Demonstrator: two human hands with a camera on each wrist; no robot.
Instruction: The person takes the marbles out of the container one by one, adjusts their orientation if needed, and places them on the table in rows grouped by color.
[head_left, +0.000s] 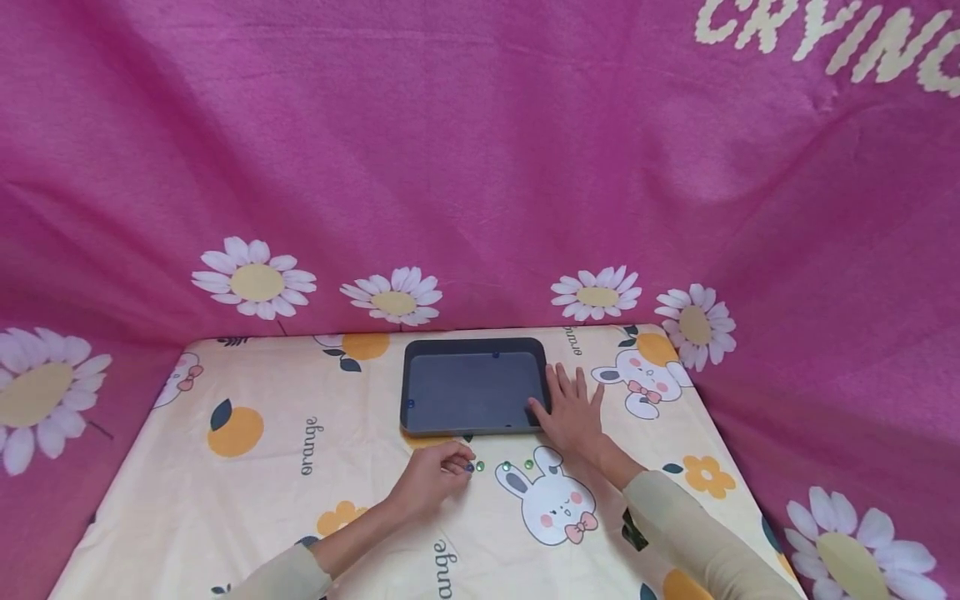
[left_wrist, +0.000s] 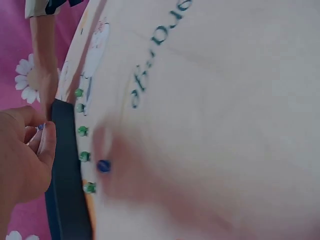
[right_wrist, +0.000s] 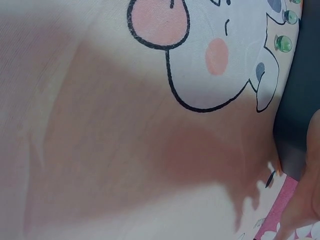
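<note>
My left hand (head_left: 433, 477) is in front of the tray, thumb and fingertips pinched together. In the left wrist view a small blue marble (left_wrist: 41, 127) shows between these fingertips. Another blue marble (left_wrist: 103, 166) lies on the cloth, close to a row of several green marbles (left_wrist: 83, 131) along the tray's near side. The dark grey tray (head_left: 476, 432) holds a few blue marbles, one blue marble (head_left: 496, 355) at the far wall and another (head_left: 410, 403) at the left. My right hand (head_left: 573, 415) rests with spread fingers at the tray's right wall, thumb over the rim.
A cream tablecloth (head_left: 262, 508) printed with oranges, flowers and rabbits covers the table. Pink daisy-patterned fabric (head_left: 480, 167) hangs behind and along both sides. The right sleeve and a dark item (head_left: 633, 532) at the right forearm lie over the table's right part.
</note>
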